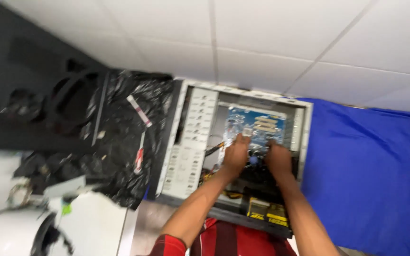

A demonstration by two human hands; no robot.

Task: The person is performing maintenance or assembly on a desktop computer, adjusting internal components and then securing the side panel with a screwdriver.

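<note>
Bottom centre: red-and-black sleeve (169, 245), two bare forearms running up the frame. One open case (186, 142) lies on its side at centre, on white floor tiles (271, 38).

Left hand (237, 154) and right hand (278, 157) — one each — are both inside the case, resting on the lower edge of one blue board (257, 124) in the upper middle of the case. Frame is blurred; fingers look curled down onto the board, but cannot tell whether they pinch anything.

Below the hands: one yellow-labelled box (267, 213) at the case's lower edge.

Right of frame: one blue cloth (371, 180). Left of centre: one black bag (119, 137) — crumpled. Upper left: one black panel (29, 95).
</note>
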